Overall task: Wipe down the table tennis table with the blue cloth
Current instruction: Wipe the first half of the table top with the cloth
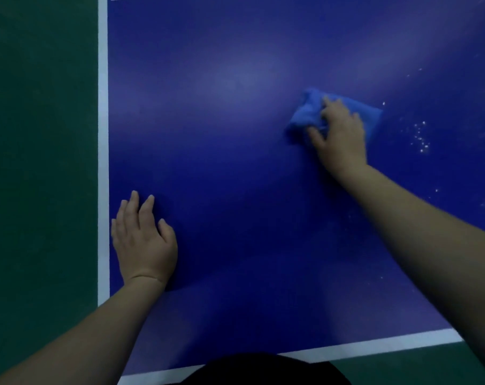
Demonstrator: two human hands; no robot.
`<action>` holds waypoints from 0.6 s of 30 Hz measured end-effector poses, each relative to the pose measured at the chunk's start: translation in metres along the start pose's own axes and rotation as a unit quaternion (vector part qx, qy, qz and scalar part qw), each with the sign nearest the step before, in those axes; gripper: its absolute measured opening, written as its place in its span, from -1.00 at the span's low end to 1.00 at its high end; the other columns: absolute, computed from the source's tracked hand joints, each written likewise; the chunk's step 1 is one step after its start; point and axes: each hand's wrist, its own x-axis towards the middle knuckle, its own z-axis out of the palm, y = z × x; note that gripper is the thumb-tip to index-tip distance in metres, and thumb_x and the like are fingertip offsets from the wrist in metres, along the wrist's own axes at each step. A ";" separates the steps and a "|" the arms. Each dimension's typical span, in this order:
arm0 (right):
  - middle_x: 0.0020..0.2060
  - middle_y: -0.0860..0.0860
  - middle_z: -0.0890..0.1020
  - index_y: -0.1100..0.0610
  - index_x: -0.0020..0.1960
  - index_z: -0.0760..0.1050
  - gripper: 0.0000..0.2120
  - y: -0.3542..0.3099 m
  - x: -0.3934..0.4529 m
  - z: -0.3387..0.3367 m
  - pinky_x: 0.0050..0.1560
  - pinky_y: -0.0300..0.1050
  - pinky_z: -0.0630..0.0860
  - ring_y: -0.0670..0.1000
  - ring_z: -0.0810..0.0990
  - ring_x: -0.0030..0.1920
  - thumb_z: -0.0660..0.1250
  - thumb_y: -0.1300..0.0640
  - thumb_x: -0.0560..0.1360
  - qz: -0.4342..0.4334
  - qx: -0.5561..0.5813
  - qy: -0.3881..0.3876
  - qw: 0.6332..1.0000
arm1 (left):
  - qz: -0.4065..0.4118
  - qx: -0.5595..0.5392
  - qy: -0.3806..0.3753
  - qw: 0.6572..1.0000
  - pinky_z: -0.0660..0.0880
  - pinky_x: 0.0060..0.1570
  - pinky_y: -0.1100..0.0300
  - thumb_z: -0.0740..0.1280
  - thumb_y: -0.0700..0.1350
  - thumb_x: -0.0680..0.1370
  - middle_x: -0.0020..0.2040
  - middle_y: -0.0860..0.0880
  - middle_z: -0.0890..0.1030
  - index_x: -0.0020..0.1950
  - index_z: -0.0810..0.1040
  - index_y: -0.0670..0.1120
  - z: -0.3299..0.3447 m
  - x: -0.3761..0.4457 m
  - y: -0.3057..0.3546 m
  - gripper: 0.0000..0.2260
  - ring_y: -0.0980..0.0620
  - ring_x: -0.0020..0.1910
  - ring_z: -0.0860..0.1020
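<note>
Hands: your right hand (338, 132) grips the bunched blue cloth (313, 112) mid-bench, left hand (144, 240) flat, empty, near left edge | step: wiping | next: sweep right over white specks (420, 137).

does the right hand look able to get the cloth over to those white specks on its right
Probably yes. The right hand presses the blue cloth flat on the table, and the white specks lie just beside it with only bare surface between.

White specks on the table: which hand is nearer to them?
Right. The right hand presses the blue cloth just left of the white specks; the left hand lies flat by the table's white side line, far off.
</note>
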 end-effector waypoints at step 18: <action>0.44 0.10 0.37 0.19 0.28 0.37 -0.65 0.001 -0.136 -0.004 0.48 0.19 0.09 0.15 0.22 0.49 0.28 0.06 0.56 0.159 0.033 0.095 0.982 | 0.006 -0.004 -0.003 1.000 -0.03 0.53 -0.10 0.17 -0.12 0.59 0.56 -0.09 0.18 0.49 0.28 -0.09 -0.001 0.001 -0.002 -0.56 -0.09 0.56 0.06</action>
